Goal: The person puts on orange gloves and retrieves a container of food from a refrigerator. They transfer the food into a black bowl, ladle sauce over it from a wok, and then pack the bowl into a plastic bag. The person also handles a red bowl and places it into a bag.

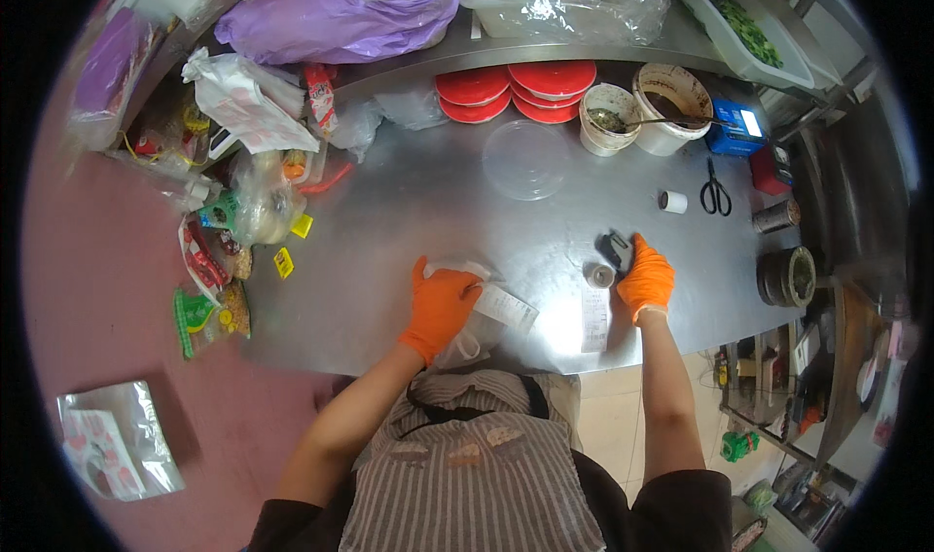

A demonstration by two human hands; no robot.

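Note:
My left hand [441,307], in an orange glove, pinches the gathered top of a translucent plastic bag [481,329] near the table's front edge. A white printed slip [508,307] sticks out to the right from under its fingertips. The bag's contents cannot be made out. To the right, my right hand [648,276], gloved alike, has its fingers curled at a small black tool, apparently a stapler [618,251]; the glove hides part of the grip. A small roll [600,275] stands just left of that hand, with a second printed slip [595,320] lying below it.
On the steel table [365,231] lie a clear round lid [526,159], black scissors [716,190] and a white roll [673,202]. Behind are red lids [552,78] and two tubs [610,119]. Packaged food [211,311] crowds the left; a shelf [503,57] overhangs the back.

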